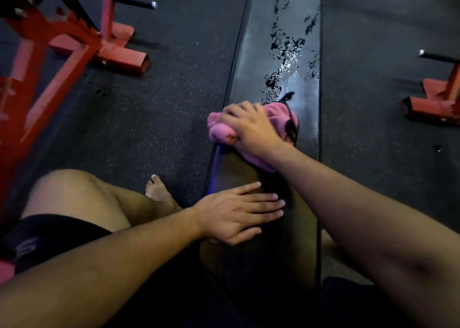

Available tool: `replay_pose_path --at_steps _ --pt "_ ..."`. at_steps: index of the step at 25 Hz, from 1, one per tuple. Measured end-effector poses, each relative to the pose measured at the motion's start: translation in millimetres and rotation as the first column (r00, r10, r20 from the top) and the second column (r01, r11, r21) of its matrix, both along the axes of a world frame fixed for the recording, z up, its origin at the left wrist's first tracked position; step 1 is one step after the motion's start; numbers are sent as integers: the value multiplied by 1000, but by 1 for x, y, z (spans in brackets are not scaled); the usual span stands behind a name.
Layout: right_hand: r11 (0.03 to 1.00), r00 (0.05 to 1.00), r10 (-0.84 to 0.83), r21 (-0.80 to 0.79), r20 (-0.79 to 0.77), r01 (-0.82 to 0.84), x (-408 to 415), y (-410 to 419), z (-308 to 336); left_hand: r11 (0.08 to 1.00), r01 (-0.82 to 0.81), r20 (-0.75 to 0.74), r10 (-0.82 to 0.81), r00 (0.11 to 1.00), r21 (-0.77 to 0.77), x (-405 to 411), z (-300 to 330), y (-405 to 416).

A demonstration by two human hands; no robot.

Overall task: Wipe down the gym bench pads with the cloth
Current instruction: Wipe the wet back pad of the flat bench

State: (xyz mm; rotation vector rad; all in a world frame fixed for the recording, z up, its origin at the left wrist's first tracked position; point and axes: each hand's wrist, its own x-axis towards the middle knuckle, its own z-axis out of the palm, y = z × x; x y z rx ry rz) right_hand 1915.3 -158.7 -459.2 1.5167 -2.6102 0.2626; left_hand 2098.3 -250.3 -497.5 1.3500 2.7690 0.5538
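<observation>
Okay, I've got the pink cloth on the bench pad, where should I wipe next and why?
Probably push the pink cloth forward, away from you, along the far bench pad. Your right hand holds it bunched at the pad's near end, and the wet droplets begin just beyond it, running up the pad's right half. Your left hand rests flat on the near pad, bracing you.

two hands are showing: the right hand [251,126] is gripping one pink cloth [273,118], and the left hand [236,213] is lying flat just nearer than that grip. one black bench pad [256,53] is running under both hands, with many wet patches sitting beyond the grip. two red frames are standing on the floor: one frame [62,53] far left of the grip, one frame [438,98] to its right. one bare foot [159,190] is showing left of the flat hand.
</observation>
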Motion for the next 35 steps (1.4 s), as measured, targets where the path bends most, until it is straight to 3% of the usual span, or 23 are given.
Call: replay_pose_path --at_steps 2,4,8,12,16,21,23,26,28,31,35 --pt "985 985 -168 -39 36 170 -10 32 0 998 -56 -18 55 998 -37 1 0 2" --pt "974 978 -204 -91 52 208 1 66 2 992 -96 -35 93 995 -80 1 -1 3" --pt "989 991 -12 -141 135 31 43 55 -1 989 -113 -45 109 993 -98 0 -1 6" --pt "980 978 201 -8 54 -200 22 -13 1 987 -109 -25 107 994 -117 2 1 4" --pt "988 985 -119 -85 129 130 -29 30 9 987 -88 1 89 996 -133 -2 9 3" --pt "1000 934 -18 -4 357 21 -18 82 43 980 -9 37 17 999 -198 -6 15 2" --pt "988 945 -133 -33 299 149 -32 100 52 968 37 -6 -40 999 -247 -35 30 -10" --pt "910 892 -360 -106 273 400 -61 134 44 967 -37 -52 24 998 -251 -91 41 -19" --pt "902 884 -386 -92 262 422 -69 136 31 966 -18 -23 13 1000 -258 -99 31 -14" --pt "889 888 -455 -22 71 457 -79 100 8 978 7 4 -6 1000 -208 -97 15 -12" --pt "734 734 -679 1 35 679 -129 10 5 993 -6 17 8 1000 -117 -102 7 -19"
